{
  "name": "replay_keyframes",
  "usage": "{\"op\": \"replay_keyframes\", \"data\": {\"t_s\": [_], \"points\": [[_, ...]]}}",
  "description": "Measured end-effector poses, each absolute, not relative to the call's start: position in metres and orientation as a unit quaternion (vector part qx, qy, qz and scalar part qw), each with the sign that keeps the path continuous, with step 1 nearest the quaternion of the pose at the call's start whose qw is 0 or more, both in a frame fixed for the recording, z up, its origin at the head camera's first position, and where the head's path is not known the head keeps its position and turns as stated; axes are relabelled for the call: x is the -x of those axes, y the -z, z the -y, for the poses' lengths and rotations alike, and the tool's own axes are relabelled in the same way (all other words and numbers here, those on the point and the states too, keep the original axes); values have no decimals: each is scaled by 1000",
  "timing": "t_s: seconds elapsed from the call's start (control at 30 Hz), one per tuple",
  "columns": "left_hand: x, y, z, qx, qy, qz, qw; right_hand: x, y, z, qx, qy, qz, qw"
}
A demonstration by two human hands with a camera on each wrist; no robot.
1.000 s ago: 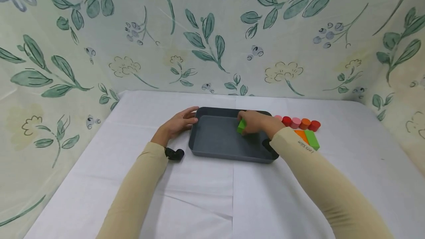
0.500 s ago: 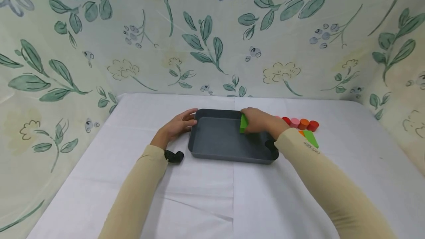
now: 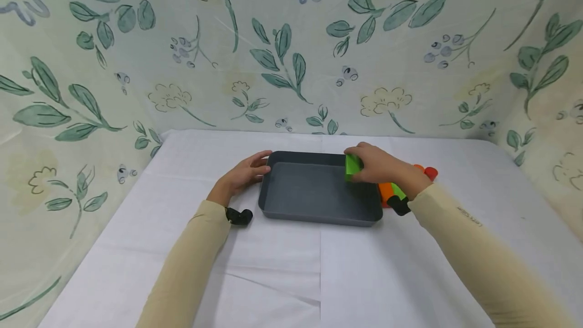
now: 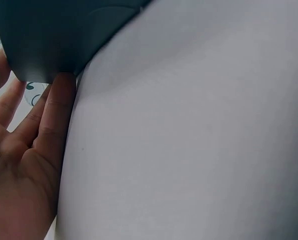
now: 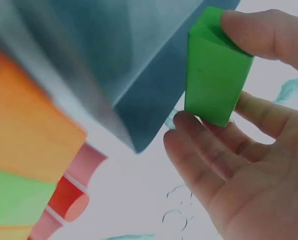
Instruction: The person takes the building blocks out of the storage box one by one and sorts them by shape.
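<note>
My right hand (image 3: pixel 380 163) pinches a green block (image 3: pixel 351 167) between thumb and fingertips, over the back right part of a dark grey tray (image 3: pixel 300 186). In the right wrist view the green block (image 5: pixel 216 75) is upright, the thumb at its top and fingertips at its lower end, overlapping the tray wall (image 5: pixel 153 110). My left hand (image 3: pixel 243 175) lies at the tray's left side. Its fingers, nearly straight in the left wrist view, touch the outer wall of the tray (image 4: pixel 54 40).
Right of the tray lie an orange block (image 3: pixel 386 192) and another green block (image 3: pixel 398 191), partly covered by my wrist. Behind them stands a row of cylinders, including a red one (image 3: pixel 431 172); a pink cylinder (image 5: pixel 86 162) shows in the right wrist view. White cloth (image 3: pixel 273 267) covers the table.
My right hand has carried the green block rightward across the tray to its right end, with more of the block showing. The left hand and tray have stayed put.
</note>
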State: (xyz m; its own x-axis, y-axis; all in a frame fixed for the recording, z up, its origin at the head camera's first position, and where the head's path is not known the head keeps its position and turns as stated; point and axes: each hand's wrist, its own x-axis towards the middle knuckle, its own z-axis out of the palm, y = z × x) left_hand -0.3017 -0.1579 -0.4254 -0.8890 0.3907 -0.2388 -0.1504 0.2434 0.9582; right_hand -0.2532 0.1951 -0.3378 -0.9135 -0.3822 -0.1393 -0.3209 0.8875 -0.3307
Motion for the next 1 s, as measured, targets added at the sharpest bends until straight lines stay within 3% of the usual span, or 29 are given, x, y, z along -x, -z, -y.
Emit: {"op": "replay_keyframes", "data": {"t_s": [0.6,1.0], "points": [[301,426,157,-79,-614,-752,226,228,327,-254,183,167,-966,72],[300,422,158,-82,-611,-754,226,203,324,-303,132,151,-977,76]]}}
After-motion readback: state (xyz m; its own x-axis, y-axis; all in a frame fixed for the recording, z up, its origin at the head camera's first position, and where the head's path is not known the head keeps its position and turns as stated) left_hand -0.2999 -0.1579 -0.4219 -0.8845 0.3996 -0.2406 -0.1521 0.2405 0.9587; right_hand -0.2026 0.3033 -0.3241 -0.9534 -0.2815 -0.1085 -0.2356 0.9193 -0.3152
